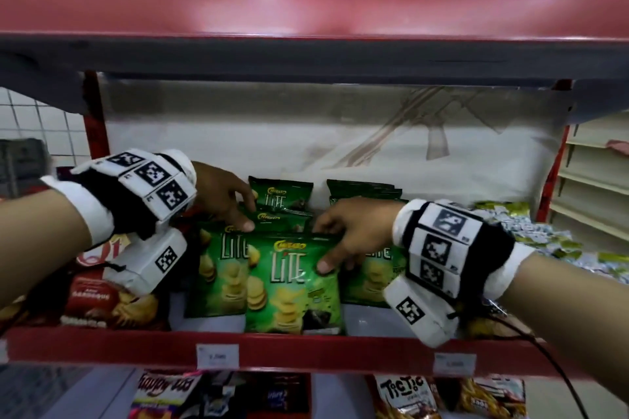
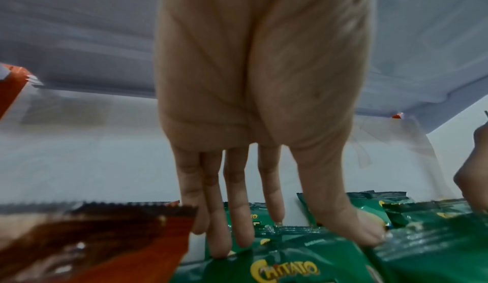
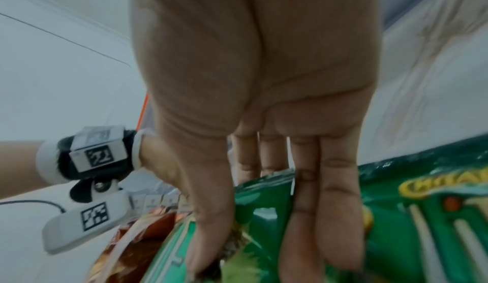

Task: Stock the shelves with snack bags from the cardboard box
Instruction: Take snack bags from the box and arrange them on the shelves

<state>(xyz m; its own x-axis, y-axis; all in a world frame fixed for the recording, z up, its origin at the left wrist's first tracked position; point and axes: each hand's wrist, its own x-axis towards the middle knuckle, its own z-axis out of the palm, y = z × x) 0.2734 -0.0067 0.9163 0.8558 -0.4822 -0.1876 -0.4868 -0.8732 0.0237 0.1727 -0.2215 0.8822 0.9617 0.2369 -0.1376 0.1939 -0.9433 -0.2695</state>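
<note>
Front green bag point(image 1: 292, 282) — right hand point(image 1: 350, 231) pinching its top, left hand point(image 1: 221, 194) behind.

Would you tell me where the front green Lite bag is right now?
In the head view, the front green Lite bag stands centre at the red shelf edge, pinched at its top by the right hand, red snack bags to its left.

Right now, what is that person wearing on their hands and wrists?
The left hand and right hand are bare. Each wrist carries a black band with white cuffs, topped by white blocks printed with black square code markers. A white camera pod, also marked, hangs under each wrist, with a thin black cable trailing from the right one.
</note>
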